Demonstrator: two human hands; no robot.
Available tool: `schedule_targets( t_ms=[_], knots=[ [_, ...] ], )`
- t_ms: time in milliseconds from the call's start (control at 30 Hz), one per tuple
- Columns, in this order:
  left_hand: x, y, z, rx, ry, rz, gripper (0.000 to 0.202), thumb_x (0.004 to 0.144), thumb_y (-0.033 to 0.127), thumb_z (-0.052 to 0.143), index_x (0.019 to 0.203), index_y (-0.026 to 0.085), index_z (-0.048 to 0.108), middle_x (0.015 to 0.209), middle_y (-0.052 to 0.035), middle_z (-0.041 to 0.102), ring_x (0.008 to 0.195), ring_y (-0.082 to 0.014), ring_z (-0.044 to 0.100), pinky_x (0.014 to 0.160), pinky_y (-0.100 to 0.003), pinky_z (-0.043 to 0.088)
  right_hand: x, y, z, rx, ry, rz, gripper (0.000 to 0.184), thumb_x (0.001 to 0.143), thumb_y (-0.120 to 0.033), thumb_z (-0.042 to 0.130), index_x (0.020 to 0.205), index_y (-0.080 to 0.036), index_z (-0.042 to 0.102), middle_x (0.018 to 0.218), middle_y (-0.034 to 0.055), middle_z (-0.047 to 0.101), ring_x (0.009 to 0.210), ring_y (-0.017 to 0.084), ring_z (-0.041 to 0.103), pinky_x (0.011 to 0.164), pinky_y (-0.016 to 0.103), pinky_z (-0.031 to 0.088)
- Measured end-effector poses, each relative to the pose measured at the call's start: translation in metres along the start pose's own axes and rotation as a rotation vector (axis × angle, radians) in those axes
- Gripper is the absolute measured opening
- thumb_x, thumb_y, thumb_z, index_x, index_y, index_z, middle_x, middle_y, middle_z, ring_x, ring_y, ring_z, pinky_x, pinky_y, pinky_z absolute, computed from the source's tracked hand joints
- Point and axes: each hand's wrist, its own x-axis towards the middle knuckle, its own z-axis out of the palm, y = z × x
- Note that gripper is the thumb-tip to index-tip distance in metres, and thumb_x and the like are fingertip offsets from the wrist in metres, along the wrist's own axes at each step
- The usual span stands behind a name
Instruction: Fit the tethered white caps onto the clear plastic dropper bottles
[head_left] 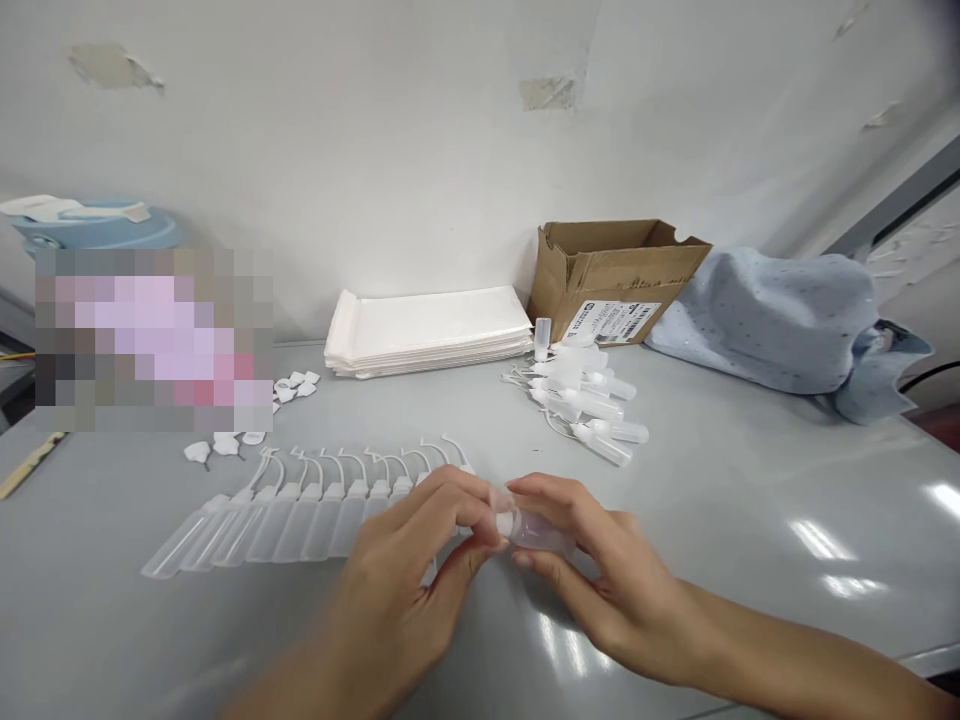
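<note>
Between my two hands lies a small translucent plastic bottle (541, 533), on its side with its neck toward the left. My right hand (607, 560) is closed around the bottle's body. The fingers of my left hand (427, 560) pinch the white neck end of the same bottle; whether a separate cap is in that pinch is hidden. Left of my hands, a row of translucent squeeze bottles (300, 525) with thin bent white spouts lies side by side on the table. My left hand covers the row's right end.
A loose pile of similar bottles (592, 395) lies before an open cardboard box (622, 280). White padded envelopes (435, 325) are stacked at the wall. Small white caps (225, 443) are scattered left. A pale blue cloth bundle (772, 320) sits right. A pixelated patch hides part of the left.
</note>
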Motion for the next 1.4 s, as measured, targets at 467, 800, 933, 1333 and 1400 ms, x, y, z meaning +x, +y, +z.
schedule_targets(
  t_ms=[467,800,933,1333,1400],
  knots=[
    [0.005,0.004,-0.007,-0.103,-0.207,-0.428,0.011,0.084,0.032,0.057,0.08,0.024,0.063,0.075,0.0025,0.065,0.072,-0.0146,0.062,0.063,-0.023,0.052,0.0,0.001,0.0,0.042,-0.016,0.022,0.034,0.087,-0.01,0.045,0.118,-0.023,0.038,0.102,0.0031,0.064,0.087,0.014,0.063,0.075,0.028,0.053],
    [0.003,0.001,-0.006,-0.008,-0.203,-0.382,0.011,0.083,0.033,0.056,0.088,0.026,0.063,0.086,0.0017,0.067,0.078,-0.0159,0.062,0.068,-0.027,0.052,0.001,0.004,0.001,-0.031,-0.025,-0.021,0.04,0.088,-0.009,0.044,0.124,-0.023,0.032,0.104,0.0045,0.063,0.091,0.015,0.063,0.077,0.027,0.054],
    [0.001,0.0,-0.006,-0.028,-0.254,-0.402,0.011,0.085,0.034,0.054,0.086,0.026,0.061,0.082,0.0023,0.067,0.078,-0.0158,0.062,0.066,-0.026,0.051,-0.001,0.008,0.001,-0.119,-0.018,-0.181,0.042,0.089,-0.007,0.042,0.127,-0.023,0.032,0.114,0.0076,0.059,0.104,0.015,0.059,0.086,0.028,0.051],
    [0.003,-0.002,-0.007,0.074,-0.298,-0.282,0.019,0.089,0.035,0.048,0.081,0.022,0.06,0.072,0.0013,0.061,0.066,-0.0122,0.056,0.042,-0.015,0.039,0.001,0.007,-0.003,-0.032,-0.063,-0.05,0.048,0.088,-0.01,0.047,0.128,-0.025,0.025,0.114,0.0078,0.061,0.101,0.017,0.061,0.083,0.03,0.052],
    [0.003,-0.001,-0.007,0.085,-0.273,-0.291,0.017,0.088,0.035,0.049,0.084,0.023,0.06,0.076,0.001,0.062,0.071,-0.0129,0.058,0.042,-0.014,0.04,0.001,0.009,-0.002,-0.069,-0.009,-0.067,0.046,0.088,-0.011,0.048,0.127,-0.022,0.026,0.108,0.0082,0.062,0.095,0.016,0.062,0.08,0.029,0.052]
  ],
)
